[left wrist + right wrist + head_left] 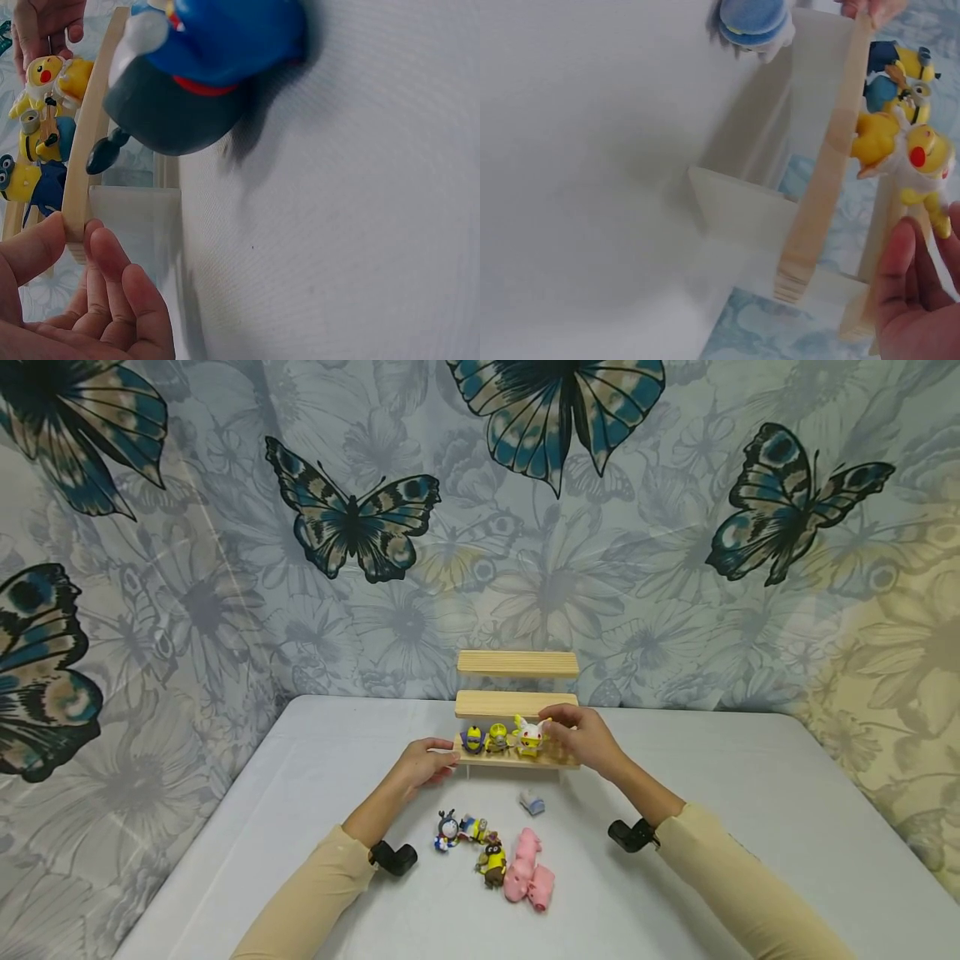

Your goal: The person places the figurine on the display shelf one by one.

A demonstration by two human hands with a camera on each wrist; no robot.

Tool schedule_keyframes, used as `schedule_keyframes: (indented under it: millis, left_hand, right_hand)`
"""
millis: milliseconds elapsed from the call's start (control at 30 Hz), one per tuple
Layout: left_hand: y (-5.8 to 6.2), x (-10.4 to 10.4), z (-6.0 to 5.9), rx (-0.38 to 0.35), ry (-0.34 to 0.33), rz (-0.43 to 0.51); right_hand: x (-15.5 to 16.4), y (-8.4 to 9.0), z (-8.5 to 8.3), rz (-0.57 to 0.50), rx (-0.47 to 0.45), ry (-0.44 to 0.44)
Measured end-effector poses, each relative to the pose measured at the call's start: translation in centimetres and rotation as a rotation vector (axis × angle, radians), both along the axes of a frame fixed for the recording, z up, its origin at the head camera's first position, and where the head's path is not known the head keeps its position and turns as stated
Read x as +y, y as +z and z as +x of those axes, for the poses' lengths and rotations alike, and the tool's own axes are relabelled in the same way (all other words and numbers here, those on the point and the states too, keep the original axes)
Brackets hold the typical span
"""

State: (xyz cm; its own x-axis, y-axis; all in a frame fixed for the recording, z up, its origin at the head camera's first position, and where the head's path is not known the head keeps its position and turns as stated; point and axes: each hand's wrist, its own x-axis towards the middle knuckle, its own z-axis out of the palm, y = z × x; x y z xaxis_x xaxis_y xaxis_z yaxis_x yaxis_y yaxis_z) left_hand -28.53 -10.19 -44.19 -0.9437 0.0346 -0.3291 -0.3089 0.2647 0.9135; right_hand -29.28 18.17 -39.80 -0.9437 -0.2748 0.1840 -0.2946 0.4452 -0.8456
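My left hand [422, 763] pinches the left end of the lowest board of a wooden tiered display shelf [517, 703] between thumb and index finger. On that board, two yellow Minion figurines [484, 740] stand side by side at the left. Beside them is a yellow Pikachu figurine in a white costume [528, 737]. My right hand [581, 737] holds this figurine at its right side, with the thumb and fingers [898, 251] around its yellow-and-white ear end. In the left wrist view, part of the right hand is hidden behind the figurine.
In front of the shelf lie a small blue-and-white figure [532, 802], a grey Totoro-like figure [447, 829], more Minion figurines [492, 863] and pink pig figures [525, 868]. A butterfly-patterned cloth [420, 610] hangs behind the white table [720, 827].
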Motion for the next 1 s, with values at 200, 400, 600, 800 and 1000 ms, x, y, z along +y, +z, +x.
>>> schedule_keyframes:
  millis: [200,400,600,800,1000]
  left_hand:
    - [0.0,0.0,0.0,0.0,-0.003,0.0]
    - [0.1,0.0,0.1,0.007,-0.014,0.0]
    - [0.0,0.0,0.1,0.013,-0.017,0.004]
    - [0.0,0.0,0.0,0.002,-0.023,0.009]
    - [0.1,-0.2,0.0,0.001,-0.019,0.016]
  right_hand:
    - [0.1,1.2,0.2,0.085,0.054,-0.122]
    - [0.4,2.0,0.6,0.129,0.117,-0.171]
    - [0.6,1.8,1.8,0.141,0.218,-0.174]
    - [0.5,1.7,3.1,0.197,0.276,-0.17]
    - [0.3,1.8,4.0,0.237,0.348,-0.131]
